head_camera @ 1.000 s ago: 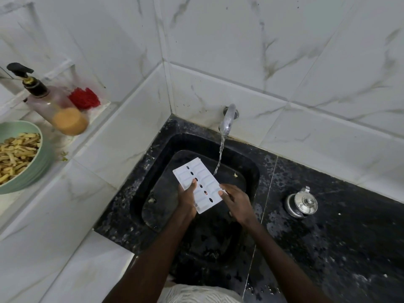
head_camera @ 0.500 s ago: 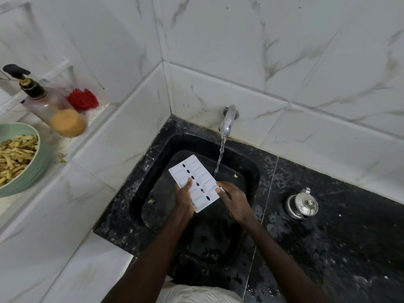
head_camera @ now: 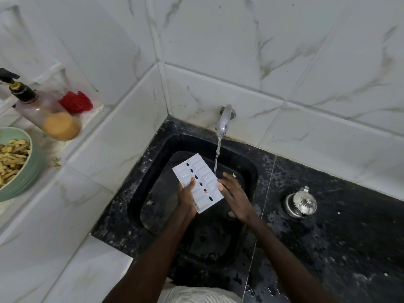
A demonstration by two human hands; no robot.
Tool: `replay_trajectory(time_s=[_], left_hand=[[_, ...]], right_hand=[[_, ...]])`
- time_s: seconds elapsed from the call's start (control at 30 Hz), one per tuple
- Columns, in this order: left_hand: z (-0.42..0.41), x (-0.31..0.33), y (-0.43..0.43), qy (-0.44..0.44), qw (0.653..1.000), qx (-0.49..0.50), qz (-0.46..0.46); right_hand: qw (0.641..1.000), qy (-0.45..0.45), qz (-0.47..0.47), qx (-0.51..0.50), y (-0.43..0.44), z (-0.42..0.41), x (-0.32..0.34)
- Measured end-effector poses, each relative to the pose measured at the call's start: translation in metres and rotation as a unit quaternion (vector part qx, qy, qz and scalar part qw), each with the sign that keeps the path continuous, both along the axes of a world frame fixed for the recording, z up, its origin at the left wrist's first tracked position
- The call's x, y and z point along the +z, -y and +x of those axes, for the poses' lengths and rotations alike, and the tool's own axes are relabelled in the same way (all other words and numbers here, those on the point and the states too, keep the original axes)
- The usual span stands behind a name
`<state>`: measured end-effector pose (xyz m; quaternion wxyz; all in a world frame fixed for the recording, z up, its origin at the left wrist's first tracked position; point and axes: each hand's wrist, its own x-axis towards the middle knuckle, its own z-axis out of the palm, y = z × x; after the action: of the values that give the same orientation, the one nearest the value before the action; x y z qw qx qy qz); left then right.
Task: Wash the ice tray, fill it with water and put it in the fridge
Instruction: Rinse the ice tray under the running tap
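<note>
1. Pump bottle (head_camera: 47,112), part-filled with orange liquid, stands on white tiled ledge (head_camera: 89,120).
2. Red object (head_camera: 76,102) just behind it.
3. Green bowl (head_camera: 29,178) holds pale yellow food strips.
4. Lidded steel pot (head_camera: 300,204) sits on wet black counter (head_camera: 349,237).

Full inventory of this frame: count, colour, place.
ice tray: 1, white, held over the sink
tap: 1, chrome, on the wall above the sink
water stream: 1, clear, falling from the tap beside the tray
sink: 1, black, set in the countertop
flat slab: 1, dark, in the sink; kind unclear
countertop: 1, black speckled, around the sink
lidded pot: 1, steel, on the countertop right of the sink
pump bottle: 1, clear with orange liquid, on the left ledge
red item: 1, red, behind the bottle; kind unclear
bowl: 1, pale green, far left, holding yellowish food strips
left hand: 1, grips the tray's left edge, thumb on top
right hand: 1, fingers straight, touching the tray's right edge
</note>
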<state>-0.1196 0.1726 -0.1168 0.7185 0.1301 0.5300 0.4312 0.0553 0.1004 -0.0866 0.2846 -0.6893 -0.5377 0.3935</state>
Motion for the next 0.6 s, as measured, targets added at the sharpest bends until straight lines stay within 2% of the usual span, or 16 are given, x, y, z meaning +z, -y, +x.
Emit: replay_trajectory(time_s=[0.27,0.6], left_hand=[[-0.004,0.007,0.003,-0.007,1.0,-0.023,0.009],[0.008,0.024,0.024,0.038,0.998,-0.054,0.023]], right_hand=[[0.995,-0.052,-0.066,0.056,-0.024,0.012,0.004],[0.994,-0.031,-0.081,0.069,-0.07,0.009,0.018]])
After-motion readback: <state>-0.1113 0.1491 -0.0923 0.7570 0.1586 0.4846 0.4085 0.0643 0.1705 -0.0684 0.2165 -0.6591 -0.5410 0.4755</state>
